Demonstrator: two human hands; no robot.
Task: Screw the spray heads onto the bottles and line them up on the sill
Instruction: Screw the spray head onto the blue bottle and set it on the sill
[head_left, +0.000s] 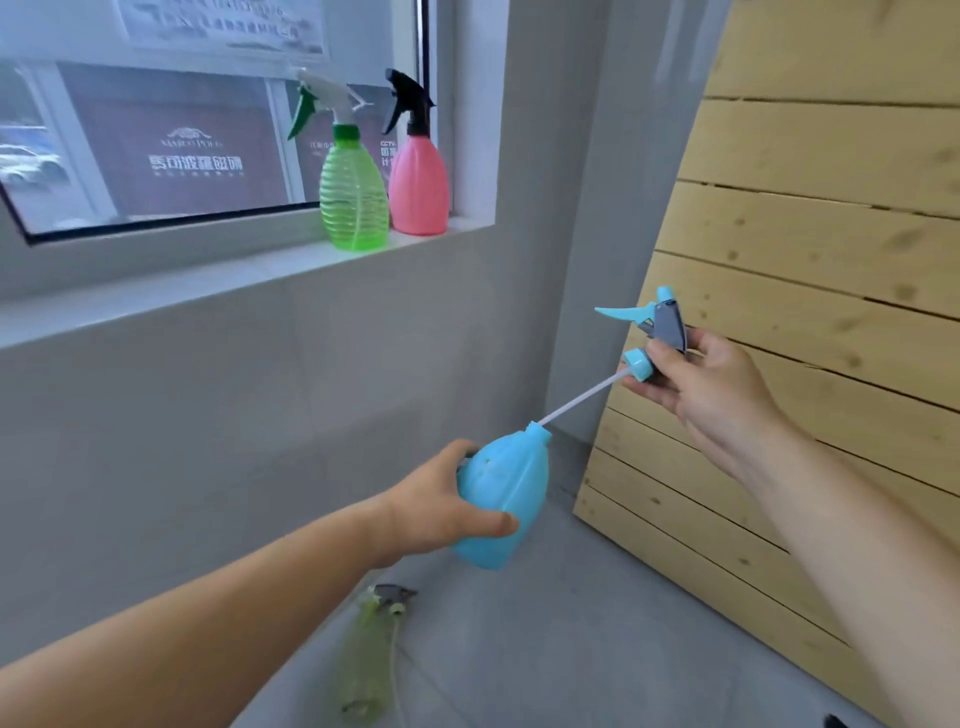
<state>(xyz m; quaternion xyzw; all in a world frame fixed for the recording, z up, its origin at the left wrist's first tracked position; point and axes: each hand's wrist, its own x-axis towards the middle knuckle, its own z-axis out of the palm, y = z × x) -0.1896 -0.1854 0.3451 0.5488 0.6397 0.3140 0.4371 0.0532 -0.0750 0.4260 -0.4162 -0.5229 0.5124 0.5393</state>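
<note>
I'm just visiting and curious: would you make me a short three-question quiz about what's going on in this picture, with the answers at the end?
1. True or false: the spray head in the right hand is already screwed onto the blue bottle.
2. How many finished bottles stand on the sill?
3. Which hand grips the blue bottle: A) left, B) right?

Key:
1. False. Only its white tube reaches into the bottle's neck; the collar is well apart from it.
2. Two: the green bottle and the pink bottle, side by side.
3. A, the left hand.
</note>
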